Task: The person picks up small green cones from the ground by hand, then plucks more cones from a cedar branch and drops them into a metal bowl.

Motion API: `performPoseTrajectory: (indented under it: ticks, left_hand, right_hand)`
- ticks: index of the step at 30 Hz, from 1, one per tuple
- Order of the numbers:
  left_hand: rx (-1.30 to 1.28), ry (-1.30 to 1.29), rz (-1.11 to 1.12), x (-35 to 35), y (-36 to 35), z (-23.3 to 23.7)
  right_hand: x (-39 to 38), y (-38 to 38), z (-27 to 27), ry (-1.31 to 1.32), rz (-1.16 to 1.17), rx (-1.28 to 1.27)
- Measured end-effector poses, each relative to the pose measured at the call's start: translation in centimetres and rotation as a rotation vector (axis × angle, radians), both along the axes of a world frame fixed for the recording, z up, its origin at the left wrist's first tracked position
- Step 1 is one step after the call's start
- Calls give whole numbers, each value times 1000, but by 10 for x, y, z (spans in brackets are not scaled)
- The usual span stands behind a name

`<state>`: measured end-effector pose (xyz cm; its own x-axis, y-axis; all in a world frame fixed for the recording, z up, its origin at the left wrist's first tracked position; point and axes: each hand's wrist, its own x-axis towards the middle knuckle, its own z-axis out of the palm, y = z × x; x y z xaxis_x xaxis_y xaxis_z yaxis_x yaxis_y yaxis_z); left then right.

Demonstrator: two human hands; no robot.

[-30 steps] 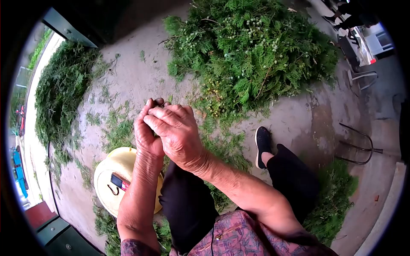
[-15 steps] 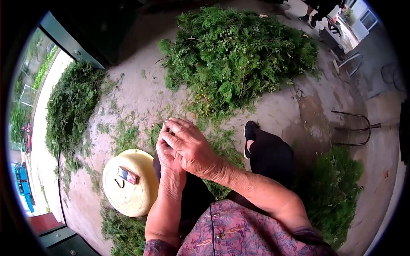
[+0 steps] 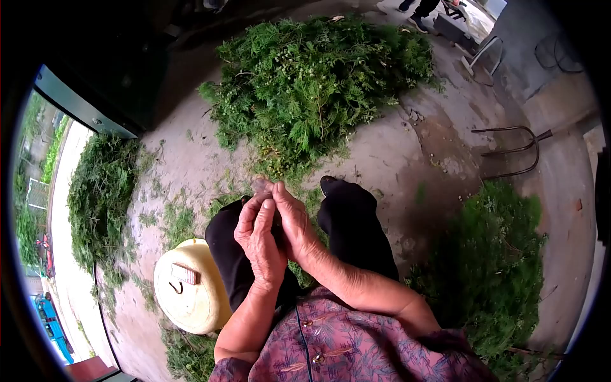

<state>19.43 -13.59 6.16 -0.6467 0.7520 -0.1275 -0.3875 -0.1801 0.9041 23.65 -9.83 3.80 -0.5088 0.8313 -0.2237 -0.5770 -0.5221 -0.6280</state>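
Note:
My left hand (image 3: 256, 237) and my right hand (image 3: 291, 219) are held together over my lap, fingers curled and thumbs raised close to each other. A small pale shape (image 3: 262, 186) shows at the fingertips; I cannot tell what the hands hold. Below and to the left, a cream upturned tub (image 3: 191, 309) stands beside my left leg. On its top lie a small pale packet (image 3: 184, 274) and a dark curved hook (image 3: 177, 289). Ahead of the hands rises a large pile of green conifer branches (image 3: 312, 89), with small cones among the sprigs.
More cut greenery lies in a left heap (image 3: 102, 197) and a right heap (image 3: 490, 274). A dark metal fork (image 3: 531, 153) rests on the concrete floor at right. Farther off are a person's legs (image 3: 421, 14) and a metal frame (image 3: 485, 58). Loose sprigs litter the floor.
My right hand no longer lies across the left; both thumbs now point up side by side. My knees have drawn closer together, and the whole view has shifted slightly.

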Motion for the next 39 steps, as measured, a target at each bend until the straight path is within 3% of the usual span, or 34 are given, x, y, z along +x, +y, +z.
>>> performPoseTrajectory:
  ticks: [3,5,10,14,17,18,21,22,24,27,29,30,33,36,39]
  left_hand:
    - [25,168,-46,7,-3,1]
    - [18,280,-73,9,-4,6]
    - [-107,477,-64,15,-10,22]
    - [-102,938,-82,8,-12,14]
    - [-138,1141,-71,6,-11,21]
    - [-131,1159,-63,5,-9,21]
    - [-106,1160,-55,-1,-1,18]
    - [-96,1121,-65,-2,1,18]
    - [-60,1089,-82,-1,6,15]
    - [30,1084,-139,5,12,18]
    - [100,1076,-145,6,18,16]
    - [127,1054,-143,7,21,15]
    - [189,1030,-134,9,35,15]
    - [252,984,-127,12,48,14]
    - [308,925,-112,13,62,24]
  right_hand:
    - [2,1,-5,166,96,-225]
    - [9,-2,8,114,69,-238]
    - [6,-10,-4,294,143,-257]
    - [14,-16,2,414,188,-229]
    - [25,-17,22,-292,-48,754]
    - [24,-15,22,-281,-22,674]
    - [9,-10,-8,117,106,108]
    - [10,-7,-9,385,165,-154]
    - [10,-7,-15,152,89,63]
    - [15,-5,-10,193,51,-105]
    - [19,3,-8,473,90,-403]
    - [21,5,-23,465,84,-268]
    - [26,15,-11,531,77,-390]
    - [34,25,0,145,-31,13]
    - [40,32,16,-475,-207,565]
